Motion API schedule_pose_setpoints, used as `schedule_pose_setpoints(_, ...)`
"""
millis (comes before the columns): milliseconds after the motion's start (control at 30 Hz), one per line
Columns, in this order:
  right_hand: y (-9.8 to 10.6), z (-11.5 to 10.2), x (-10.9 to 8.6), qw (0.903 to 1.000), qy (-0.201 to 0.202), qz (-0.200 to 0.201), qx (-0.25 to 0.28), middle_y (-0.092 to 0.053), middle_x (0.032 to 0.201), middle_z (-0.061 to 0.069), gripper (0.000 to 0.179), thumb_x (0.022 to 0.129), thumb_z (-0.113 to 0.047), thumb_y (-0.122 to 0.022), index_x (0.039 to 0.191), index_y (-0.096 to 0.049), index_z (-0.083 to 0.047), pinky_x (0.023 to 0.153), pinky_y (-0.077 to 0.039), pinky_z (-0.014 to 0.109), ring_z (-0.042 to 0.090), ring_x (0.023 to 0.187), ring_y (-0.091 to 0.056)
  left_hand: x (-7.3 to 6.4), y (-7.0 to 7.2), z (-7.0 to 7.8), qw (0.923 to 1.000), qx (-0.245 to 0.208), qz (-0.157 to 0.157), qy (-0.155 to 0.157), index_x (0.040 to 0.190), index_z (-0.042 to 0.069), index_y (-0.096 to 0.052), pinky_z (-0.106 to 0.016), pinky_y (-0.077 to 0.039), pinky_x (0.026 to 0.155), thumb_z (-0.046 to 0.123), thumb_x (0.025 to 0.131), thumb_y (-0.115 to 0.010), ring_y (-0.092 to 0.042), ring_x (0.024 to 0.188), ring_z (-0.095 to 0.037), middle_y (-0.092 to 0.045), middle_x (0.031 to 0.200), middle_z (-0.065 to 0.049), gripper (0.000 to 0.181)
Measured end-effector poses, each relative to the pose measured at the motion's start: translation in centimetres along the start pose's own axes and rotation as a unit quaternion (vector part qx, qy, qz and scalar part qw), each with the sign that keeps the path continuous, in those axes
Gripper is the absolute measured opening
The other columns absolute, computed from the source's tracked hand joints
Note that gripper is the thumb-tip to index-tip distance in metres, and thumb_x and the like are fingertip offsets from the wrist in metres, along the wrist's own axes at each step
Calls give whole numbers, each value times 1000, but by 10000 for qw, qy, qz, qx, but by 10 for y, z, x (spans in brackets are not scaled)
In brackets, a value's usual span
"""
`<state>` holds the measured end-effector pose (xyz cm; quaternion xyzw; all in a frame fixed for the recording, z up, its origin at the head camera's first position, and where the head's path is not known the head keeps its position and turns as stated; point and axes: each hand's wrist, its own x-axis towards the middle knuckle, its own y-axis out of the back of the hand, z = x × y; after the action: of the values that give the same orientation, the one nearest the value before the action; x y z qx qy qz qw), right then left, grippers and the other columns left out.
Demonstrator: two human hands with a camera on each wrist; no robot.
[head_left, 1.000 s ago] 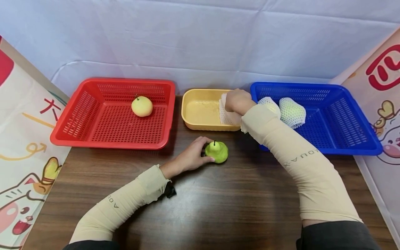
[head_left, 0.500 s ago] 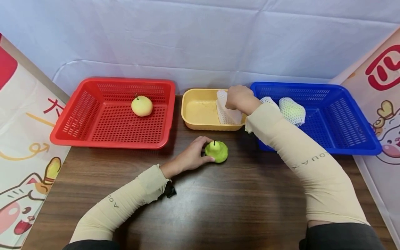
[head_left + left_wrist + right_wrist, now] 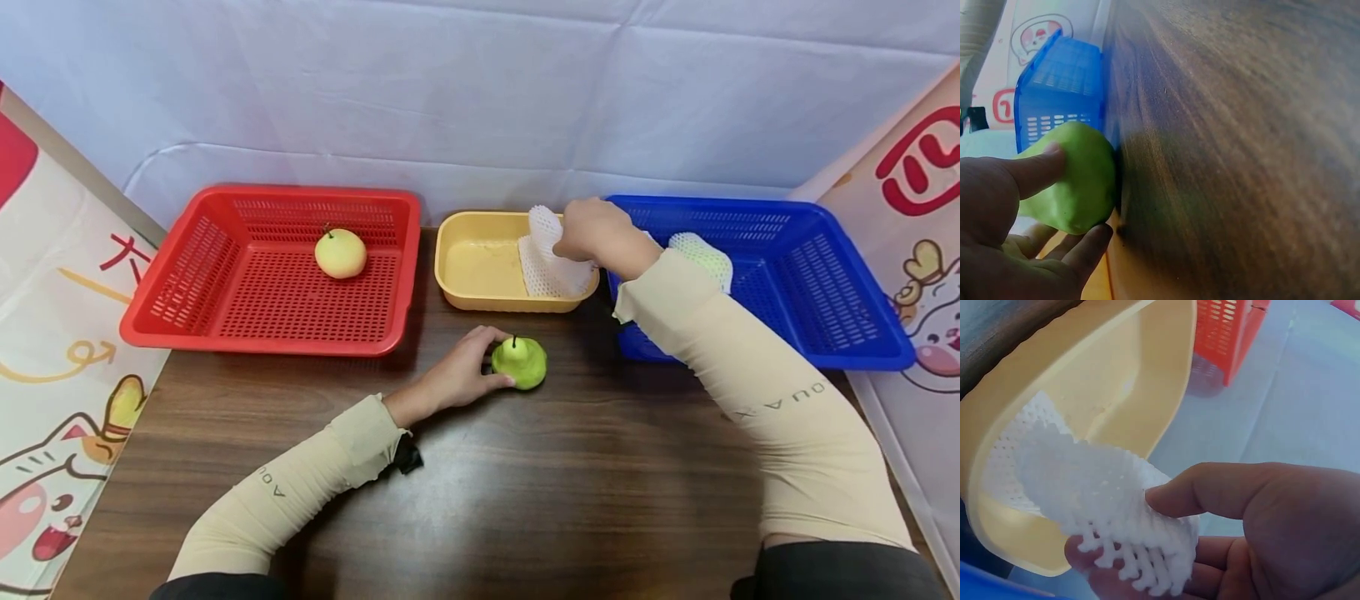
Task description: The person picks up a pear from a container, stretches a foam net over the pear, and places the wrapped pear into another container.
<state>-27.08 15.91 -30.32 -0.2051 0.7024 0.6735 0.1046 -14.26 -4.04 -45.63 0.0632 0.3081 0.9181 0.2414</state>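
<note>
My left hand (image 3: pixel 467 371) holds a green pear (image 3: pixel 525 365) that stands upright on the wooden table. In the left wrist view the thumb lies on one side of the pear (image 3: pixel 1079 178) and the fingers on the other. Over the right end of the yellow tray (image 3: pixel 480 293), my right hand (image 3: pixel 603 233) pinches a white foam fruit net (image 3: pixel 546 229). The right wrist view shows this foam net (image 3: pixel 1104 487) between thumb and fingers. Another white foam net (image 3: pixel 1007 456) lies in the tray beneath it.
At left, a red basket (image 3: pixel 262 343) contains a pale yellow pear (image 3: pixel 341 254). The blue basket (image 3: pixel 817 358) at right contains net-wrapped fruit (image 3: pixel 705 257), partly behind my right arm. A white cloth (image 3: pixel 390 92) hangs behind the containers.
My right hand has shifted right and slightly away, raising the foam net, whose upper end now sticks up at the tray's back rim. My left hand and the green pear have stayed put.
</note>
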Motion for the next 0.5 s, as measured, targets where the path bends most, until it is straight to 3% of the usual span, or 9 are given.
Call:
schedule_pose_setpoints(267,7,6,-15,9995,304,29,4,-47,67,4,33,95,-28,-58,68,-48,-11,54,-43,32,21,62,-52,1,1,1,10000,80,-19,-47,134,0,-57,-39,-45,108,16,85,-85,-57,120,-25,-60,127,-13,58)
schedule_pose_setpoints(500,6,14,-28,9974,690,91,197,-39,55,-2,39,94,-24,-58,60,-40,-14,52,-42,31,17,53,-48,-1,-2,1,9997,102,-93,-187,134,2,-57,-36,-48,104,20,85,-85,-58,116,-22,-61,127,-11,59)
